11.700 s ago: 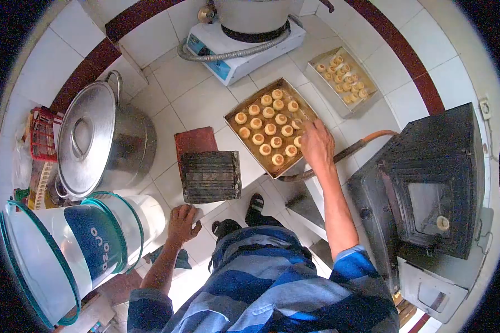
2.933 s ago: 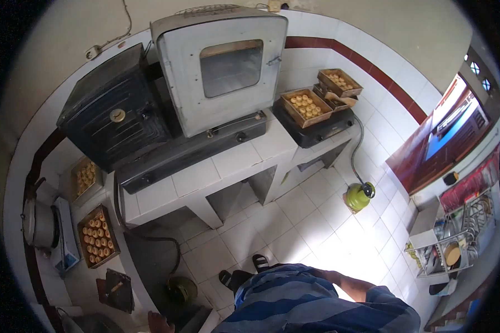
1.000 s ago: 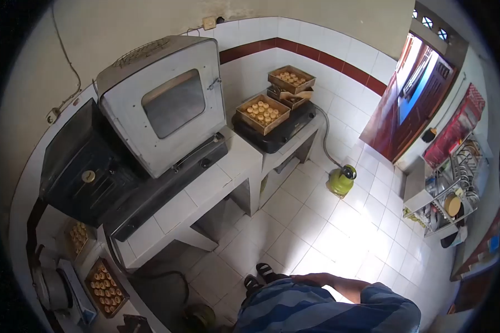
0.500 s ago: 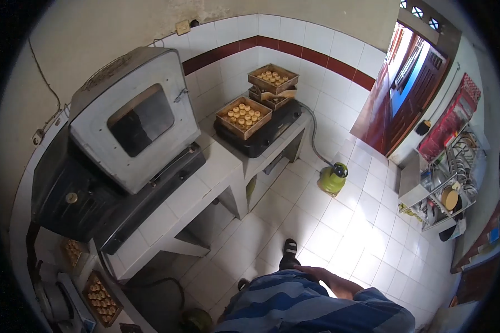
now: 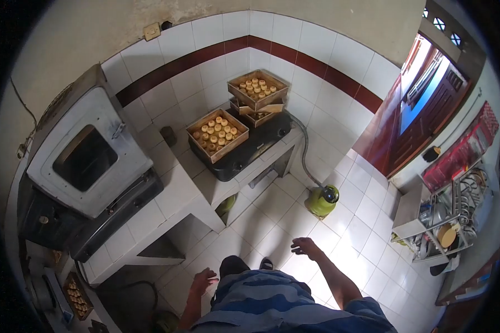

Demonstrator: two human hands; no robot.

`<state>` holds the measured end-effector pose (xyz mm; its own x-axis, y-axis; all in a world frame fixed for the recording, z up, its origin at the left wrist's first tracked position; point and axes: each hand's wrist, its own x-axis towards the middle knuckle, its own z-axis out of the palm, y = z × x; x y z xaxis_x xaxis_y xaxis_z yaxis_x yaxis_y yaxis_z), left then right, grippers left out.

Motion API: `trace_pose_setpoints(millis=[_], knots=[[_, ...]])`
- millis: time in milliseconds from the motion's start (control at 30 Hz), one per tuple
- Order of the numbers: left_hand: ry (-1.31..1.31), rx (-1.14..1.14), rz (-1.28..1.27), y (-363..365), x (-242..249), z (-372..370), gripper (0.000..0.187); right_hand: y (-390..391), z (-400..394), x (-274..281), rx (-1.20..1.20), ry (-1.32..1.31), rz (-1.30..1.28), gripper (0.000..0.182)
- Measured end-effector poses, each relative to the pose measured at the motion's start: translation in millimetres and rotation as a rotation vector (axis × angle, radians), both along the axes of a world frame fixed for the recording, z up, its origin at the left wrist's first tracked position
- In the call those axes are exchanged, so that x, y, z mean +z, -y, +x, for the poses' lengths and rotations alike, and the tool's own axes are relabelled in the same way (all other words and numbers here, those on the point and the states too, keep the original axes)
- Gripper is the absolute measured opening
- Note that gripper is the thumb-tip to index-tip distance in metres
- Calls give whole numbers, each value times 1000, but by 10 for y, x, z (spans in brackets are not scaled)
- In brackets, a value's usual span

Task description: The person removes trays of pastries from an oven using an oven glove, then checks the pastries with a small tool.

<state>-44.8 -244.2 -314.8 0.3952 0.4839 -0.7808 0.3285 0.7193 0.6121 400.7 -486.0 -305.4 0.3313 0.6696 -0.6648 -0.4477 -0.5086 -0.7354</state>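
Both your hands have swung into the head view since half a second ago: left hand (image 5: 203, 279) and right hand (image 5: 305, 246) hang empty, fingers loosely apart (nothing held). Nearest cookie tray (image 5: 217, 135) sits well ahead on the black stove (image 5: 249, 151), nearer now.

One head-worn camera, wide fisheye, looking steeply down from standing height.
It faces forward over the person's own striped shirt (image 5: 272, 302) toward the tiled bench (image 5: 178, 191) and corner wall, well back from them; the floor (image 5: 294, 216) fills the middle, and dark vignette rings the frame.
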Motion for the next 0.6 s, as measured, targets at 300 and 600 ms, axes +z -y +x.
trace_pose_setpoints(millis=[300,600], knots=[[37,-2,191,-727,76,1345,34,-798,1012,-15,-16,160,204,44],[108,-261,404,-1933,382,3293,45,-1471,2122,110,25,1,92,41]])
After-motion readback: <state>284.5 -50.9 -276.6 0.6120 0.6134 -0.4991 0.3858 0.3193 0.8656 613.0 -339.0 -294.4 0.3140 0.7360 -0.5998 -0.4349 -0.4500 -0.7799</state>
